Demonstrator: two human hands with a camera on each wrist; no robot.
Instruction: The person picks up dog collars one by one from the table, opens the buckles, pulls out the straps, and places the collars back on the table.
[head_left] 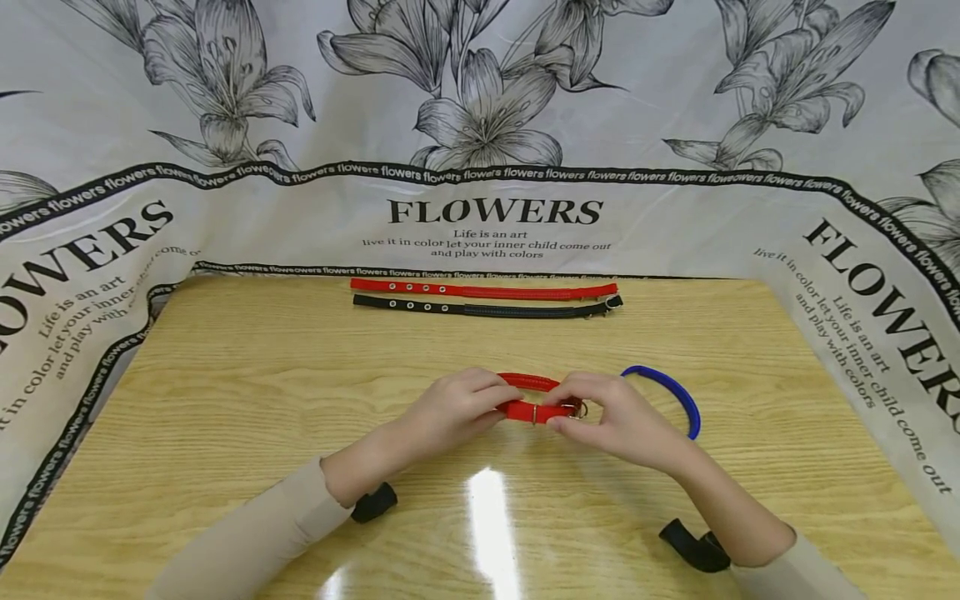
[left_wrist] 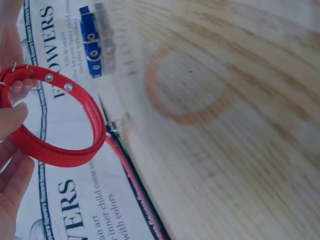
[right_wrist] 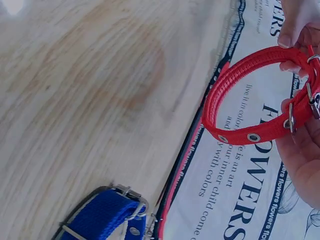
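A red buckle collar (head_left: 531, 382), closed into a loop, is held up between both hands over the table. My left hand (head_left: 461, 408) pinches the loop's left side, fingers on top and thumb below. At the right side, by the metal buckle (right_wrist: 315, 100) and ring, my right hand (head_left: 618, 417) grips the strap. Metal eyelets (right_wrist: 254, 137) show along the band in the right wrist view. A blue collar (head_left: 686, 400), also looped, lies on the table just beyond my right hand, which partly hides it.
Along the table's back edge lie a flat red collar (head_left: 517, 293) and a flat black collar (head_left: 517, 311), side by side. Behind them hangs a white flower-print cloth (head_left: 652, 221). Black curved pieces (head_left: 375, 502) show beside both forearms.
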